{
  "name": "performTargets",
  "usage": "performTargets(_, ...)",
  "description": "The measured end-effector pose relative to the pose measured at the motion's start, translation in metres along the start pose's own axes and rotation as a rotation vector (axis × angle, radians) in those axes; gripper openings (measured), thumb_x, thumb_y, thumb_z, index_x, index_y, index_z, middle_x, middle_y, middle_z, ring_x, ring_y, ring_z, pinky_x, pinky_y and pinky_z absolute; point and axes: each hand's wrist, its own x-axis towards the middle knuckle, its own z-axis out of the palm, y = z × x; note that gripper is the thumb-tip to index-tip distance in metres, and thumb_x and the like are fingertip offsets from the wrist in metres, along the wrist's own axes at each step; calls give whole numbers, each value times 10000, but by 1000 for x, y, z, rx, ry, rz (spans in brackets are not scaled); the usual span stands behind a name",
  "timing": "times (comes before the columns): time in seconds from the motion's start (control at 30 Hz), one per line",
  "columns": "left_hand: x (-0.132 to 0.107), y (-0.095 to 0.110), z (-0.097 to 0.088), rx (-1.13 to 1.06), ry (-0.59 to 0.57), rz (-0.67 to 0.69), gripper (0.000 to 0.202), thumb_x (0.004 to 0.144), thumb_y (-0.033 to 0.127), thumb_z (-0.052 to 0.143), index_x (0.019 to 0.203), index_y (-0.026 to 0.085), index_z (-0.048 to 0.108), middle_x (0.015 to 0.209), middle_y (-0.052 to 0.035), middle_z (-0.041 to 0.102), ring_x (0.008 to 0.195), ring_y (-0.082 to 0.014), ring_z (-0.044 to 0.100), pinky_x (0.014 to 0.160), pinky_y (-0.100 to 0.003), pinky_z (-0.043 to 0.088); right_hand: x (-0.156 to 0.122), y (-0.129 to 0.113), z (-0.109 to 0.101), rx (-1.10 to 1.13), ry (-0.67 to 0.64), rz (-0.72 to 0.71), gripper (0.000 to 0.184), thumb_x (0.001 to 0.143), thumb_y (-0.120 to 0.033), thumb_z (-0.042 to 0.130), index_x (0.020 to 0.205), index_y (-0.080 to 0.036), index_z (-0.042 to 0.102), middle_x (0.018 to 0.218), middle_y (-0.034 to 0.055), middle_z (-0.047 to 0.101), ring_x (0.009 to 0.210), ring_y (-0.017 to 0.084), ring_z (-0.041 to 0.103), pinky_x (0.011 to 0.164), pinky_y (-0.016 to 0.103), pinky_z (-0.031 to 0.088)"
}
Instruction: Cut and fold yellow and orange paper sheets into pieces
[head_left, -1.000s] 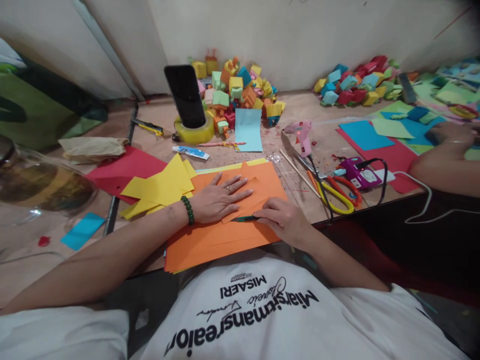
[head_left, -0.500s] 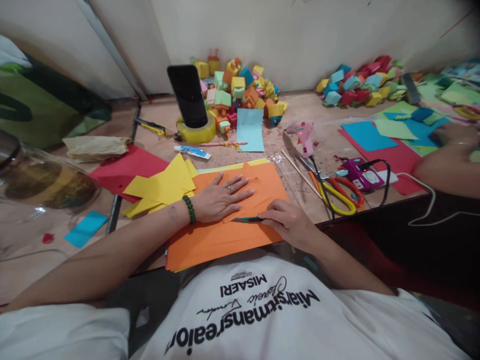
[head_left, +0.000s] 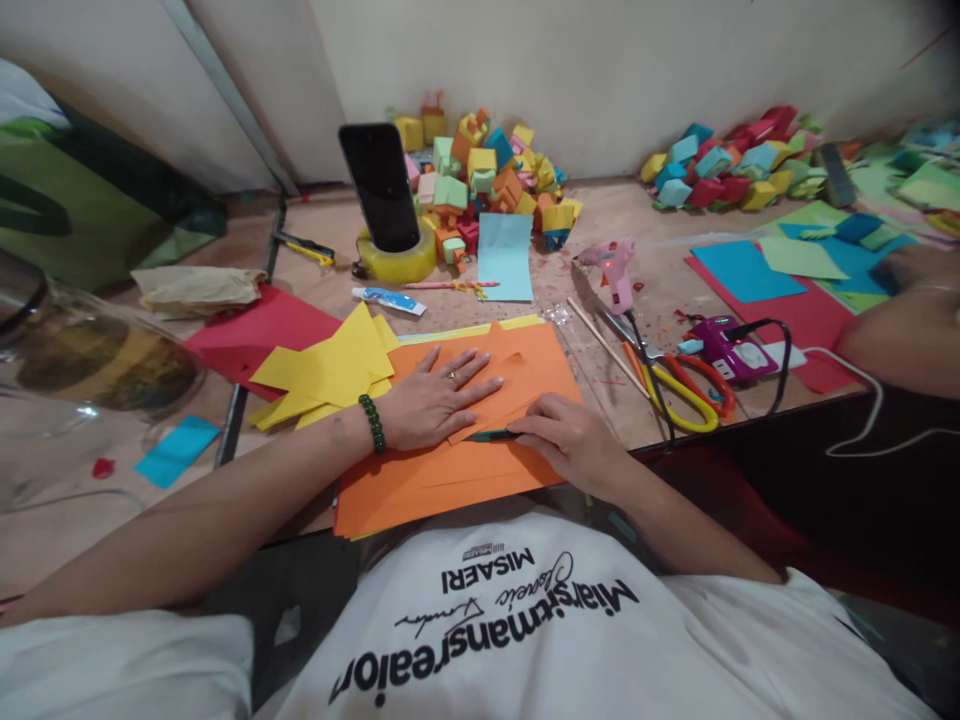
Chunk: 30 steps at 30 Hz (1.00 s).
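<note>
My left hand [head_left: 435,400] lies flat, fingers spread, pressing a folded orange paper [head_left: 517,390] onto a stack of orange sheets [head_left: 442,480] at the table's near edge. A green bead bracelet is on that wrist. My right hand [head_left: 566,440] is closed around a small dark green cutter [head_left: 487,436], whose tip rests against the folded paper's lower edge, just right of my left fingertips.
Yellow cut papers [head_left: 330,375] and a red sheet [head_left: 255,330] lie left. A phone [head_left: 379,185] stands in a tape roll [head_left: 397,262]. Piles of folded paper cubes [head_left: 487,180] sit at the back. A glue gun [head_left: 615,275], scissors [head_left: 675,385] and another person's arm [head_left: 900,330] are right.
The hands stay almost still; the cutter has shifted only slightly along the paper edge. The view drifted a little.
</note>
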Motion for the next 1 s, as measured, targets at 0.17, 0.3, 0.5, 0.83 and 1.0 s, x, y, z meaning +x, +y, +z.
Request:
performTargets(0.17, 0, 1, -2, -4, 4, 3, 554, 993, 483, 236, 1514, 298, 262, 1622, -100, 121, 1487, -286, 138, 1146, -575, 31, 0, 2, -3, 56, -1, -6, 226, 968, -216, 468, 1013, -210, 689, 793, 45, 586, 727, 150, 568, 613, 256, 471)
performTargets(0.3, 0, 3, -3, 4, -5, -8, 550, 995, 465, 246, 1516, 290, 258, 1622, -103, 109, 1487, -287, 134, 1146, -575, 36, 3, -2, -2, 31, 3, -25, 233, 967, -204, 462, 1003, -194, 693, 797, 53, 595, 720, 149, 570, 606, 255, 470)
performTargets(0.5, -2, 2, -4, -29, 1, -2, 563, 988, 496, 234, 1511, 292, 275, 1622, -99, 134, 1482, -302, 153, 1148, -580, 48, -2, -14, -6, 112, -14, -47, 198, 948, -223, 515, 1026, -234, 697, 812, 43, 603, 728, 145, 577, 621, 259, 475)
performTargets(0.83, -7, 18, -13, -5, 130, -159, 806, 804, 636, 576, 1408, 124, 421, 1369, -214, 518, 1263, -366, 471, 1066, -492, 341, -28, 50, -42, -329, 490, 413, 235, 926, -309, 508, 1013, -217, 706, 824, 77, 622, 770, 233, 606, 676, 373, 515)
performTargets(1.0, 3, 17, -9, -122, 142, -351, 909, 661, 605, 731, 1355, 110, 416, 1191, -194, 592, 1063, -352, 586, 848, -424, 486, -33, 71, -20, -474, 381, 393, 242, 923, -278, 482, 1044, -193, 673, 870, 101, 633, 833, 270, 574, 718, 417, 508)
